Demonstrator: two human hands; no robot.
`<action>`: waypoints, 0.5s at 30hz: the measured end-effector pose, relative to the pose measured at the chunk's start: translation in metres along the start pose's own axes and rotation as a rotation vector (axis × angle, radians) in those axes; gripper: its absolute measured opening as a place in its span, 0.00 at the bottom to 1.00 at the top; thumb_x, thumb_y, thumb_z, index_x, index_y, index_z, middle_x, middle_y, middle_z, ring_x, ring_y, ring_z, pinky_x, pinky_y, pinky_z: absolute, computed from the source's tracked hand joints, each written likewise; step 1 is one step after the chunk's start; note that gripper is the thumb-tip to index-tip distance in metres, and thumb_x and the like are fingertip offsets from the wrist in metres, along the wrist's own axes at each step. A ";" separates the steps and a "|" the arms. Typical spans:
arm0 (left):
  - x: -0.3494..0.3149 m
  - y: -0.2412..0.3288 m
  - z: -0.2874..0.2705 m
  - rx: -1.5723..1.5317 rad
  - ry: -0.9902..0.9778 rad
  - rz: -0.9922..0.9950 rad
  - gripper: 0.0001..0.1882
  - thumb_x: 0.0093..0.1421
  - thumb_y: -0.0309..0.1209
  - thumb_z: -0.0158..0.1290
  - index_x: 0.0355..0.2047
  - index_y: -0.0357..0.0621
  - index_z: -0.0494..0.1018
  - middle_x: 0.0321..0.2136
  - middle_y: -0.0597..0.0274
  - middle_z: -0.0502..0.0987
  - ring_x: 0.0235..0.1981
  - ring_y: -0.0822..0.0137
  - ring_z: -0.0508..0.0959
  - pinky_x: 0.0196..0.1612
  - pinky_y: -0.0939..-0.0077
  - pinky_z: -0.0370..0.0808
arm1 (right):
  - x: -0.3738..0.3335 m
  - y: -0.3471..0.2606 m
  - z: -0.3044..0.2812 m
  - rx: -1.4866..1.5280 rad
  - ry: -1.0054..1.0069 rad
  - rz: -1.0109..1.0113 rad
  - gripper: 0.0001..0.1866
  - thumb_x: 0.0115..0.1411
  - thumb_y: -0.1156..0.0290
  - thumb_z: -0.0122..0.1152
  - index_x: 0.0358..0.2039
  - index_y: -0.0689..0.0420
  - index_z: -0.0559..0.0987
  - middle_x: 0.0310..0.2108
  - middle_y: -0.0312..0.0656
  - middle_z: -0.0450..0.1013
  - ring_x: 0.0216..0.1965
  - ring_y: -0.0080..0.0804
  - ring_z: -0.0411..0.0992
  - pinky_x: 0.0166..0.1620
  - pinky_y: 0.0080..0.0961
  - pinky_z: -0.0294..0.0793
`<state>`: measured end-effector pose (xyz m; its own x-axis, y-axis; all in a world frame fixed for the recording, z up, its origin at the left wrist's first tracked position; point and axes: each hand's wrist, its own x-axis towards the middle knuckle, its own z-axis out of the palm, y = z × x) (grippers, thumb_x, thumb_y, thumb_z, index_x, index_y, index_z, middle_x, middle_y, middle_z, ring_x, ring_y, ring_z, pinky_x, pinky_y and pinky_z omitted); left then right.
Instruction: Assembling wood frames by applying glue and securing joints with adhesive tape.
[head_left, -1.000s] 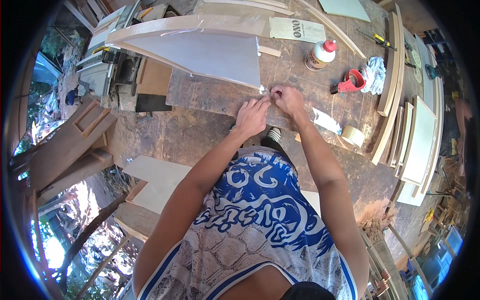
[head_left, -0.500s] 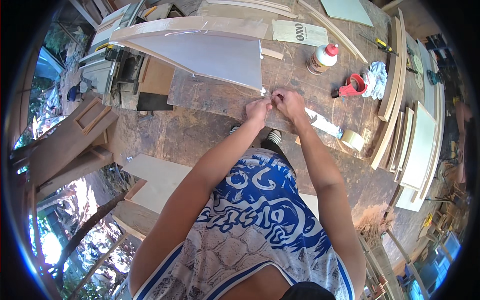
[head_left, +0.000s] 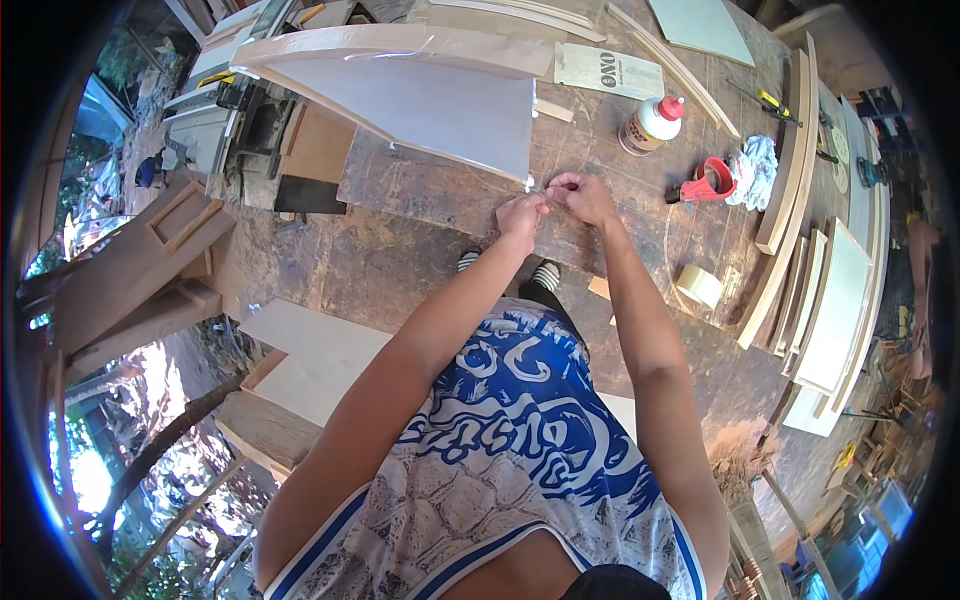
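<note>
Head view. Panel point(head_left: 440, 115): smooth, pale grey face, glossy in places; tapers toward its far-left end; wooden rim point(head_left: 390, 42) curves along the far side, with shiny patches on it. White bits cling to its near-right corner. Location: on the desk point(head_left: 650, 225), beyond the hands and mostly to their left, corner just beside the fingertips.

Hands: left point(head_left: 521, 217) with fingers folded in; right point(head_left: 583, 198) with fingers curled, thumb and forefinger close together. Fingertips of the two nearly meet. Cannot tell whether either pinches something small.

Counts: panel, 1; hands, 2; bottle point(head_left: 652, 128), 1, white with red cap, upright; tape roll point(head_left: 700, 287), 1; red holder point(head_left: 708, 182), 1; cloth point(head_left: 755, 172), 1, crumpled, touching the holder; screwdriver point(head_left: 776, 105) with yellow-black handle, 1; wood block point(head_left: 555, 111), 1, beside the panel's right edge.

Around: printed sheet point(head_left: 608, 72) beyond the block; stacked boards point(head_left: 835, 300) at far right, overlapping, not countable.

In the way: the curled fingers mask whatever lies between them; the right forearm point(head_left: 640, 295) crosses the desk's near edge, left of the tape roll.
</note>
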<state>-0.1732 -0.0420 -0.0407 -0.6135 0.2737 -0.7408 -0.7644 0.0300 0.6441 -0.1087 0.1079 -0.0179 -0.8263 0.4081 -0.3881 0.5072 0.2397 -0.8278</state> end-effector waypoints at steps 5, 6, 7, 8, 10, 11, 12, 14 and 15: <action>-0.003 0.002 0.001 0.015 0.000 -0.007 0.03 0.57 0.28 0.62 0.27 0.47 0.78 0.21 0.70 0.76 0.15 0.81 0.64 0.17 0.82 0.55 | -0.001 -0.005 -0.004 0.021 -0.025 -0.001 0.12 0.58 0.63 0.73 0.40 0.56 0.87 0.32 0.35 0.82 0.33 0.22 0.76 0.40 0.25 0.75; -0.004 0.003 0.001 0.022 0.016 -0.012 0.05 0.57 0.28 0.62 0.26 0.48 0.77 0.21 0.70 0.76 0.15 0.81 0.64 0.17 0.82 0.55 | -0.002 -0.005 -0.005 0.006 -0.025 -0.008 0.12 0.58 0.63 0.73 0.40 0.56 0.87 0.33 0.34 0.82 0.34 0.22 0.76 0.40 0.24 0.75; -0.005 0.003 0.001 0.004 -0.005 0.000 0.05 0.57 0.28 0.62 0.26 0.48 0.77 0.21 0.70 0.76 0.15 0.81 0.64 0.17 0.82 0.55 | -0.002 -0.005 -0.006 0.008 -0.028 -0.002 0.12 0.58 0.63 0.73 0.40 0.56 0.87 0.33 0.34 0.82 0.34 0.22 0.76 0.40 0.24 0.75; -0.006 0.004 0.001 -0.006 0.003 0.005 0.03 0.56 0.26 0.62 0.27 0.43 0.78 0.22 0.67 0.77 0.16 0.79 0.66 0.18 0.80 0.58 | -0.001 -0.005 -0.007 0.036 -0.030 -0.006 0.12 0.59 0.63 0.72 0.39 0.56 0.87 0.33 0.34 0.82 0.34 0.21 0.76 0.41 0.24 0.75; -0.007 0.005 0.001 -0.019 0.010 0.010 0.02 0.55 0.24 0.62 0.28 0.39 0.79 0.22 0.63 0.79 0.17 0.77 0.69 0.20 0.78 0.62 | 0.000 -0.004 -0.007 0.062 -0.033 -0.010 0.13 0.59 0.62 0.72 0.39 0.56 0.87 0.33 0.34 0.82 0.35 0.21 0.76 0.41 0.24 0.75; -0.008 0.006 0.000 -0.012 0.008 0.008 0.02 0.55 0.24 0.62 0.28 0.39 0.79 0.22 0.63 0.78 0.17 0.77 0.69 0.20 0.78 0.62 | 0.001 -0.004 -0.007 0.170 -0.026 0.045 0.12 0.58 0.62 0.72 0.39 0.55 0.87 0.33 0.37 0.82 0.35 0.23 0.76 0.42 0.26 0.75; -0.009 0.006 0.000 0.014 0.037 -0.008 0.02 0.55 0.24 0.62 0.28 0.39 0.79 0.22 0.63 0.78 0.17 0.77 0.69 0.20 0.78 0.61 | 0.002 -0.005 -0.007 0.277 -0.018 0.101 0.12 0.57 0.62 0.72 0.38 0.55 0.87 0.33 0.39 0.83 0.35 0.25 0.77 0.43 0.27 0.76; -0.010 0.006 0.000 0.006 -0.002 0.005 0.04 0.57 0.26 0.61 0.27 0.43 0.78 0.21 0.67 0.77 0.15 0.79 0.66 0.17 0.80 0.57 | 0.004 -0.009 -0.006 0.175 0.008 -0.003 0.11 0.58 0.62 0.70 0.38 0.54 0.87 0.32 0.38 0.83 0.34 0.26 0.78 0.42 0.28 0.76; -0.010 0.006 0.000 0.033 0.000 -0.002 0.06 0.59 0.28 0.60 0.25 0.47 0.77 0.20 0.70 0.75 0.14 0.82 0.63 0.15 0.82 0.53 | 0.004 -0.012 -0.006 0.043 0.039 -0.044 0.11 0.60 0.62 0.68 0.38 0.54 0.87 0.32 0.37 0.83 0.34 0.28 0.78 0.42 0.29 0.76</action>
<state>-0.1713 -0.0442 -0.0292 -0.6118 0.2732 -0.7424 -0.7587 0.0628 0.6484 -0.1164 0.1119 -0.0065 -0.8371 0.4324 -0.3352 0.4588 0.2209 -0.8607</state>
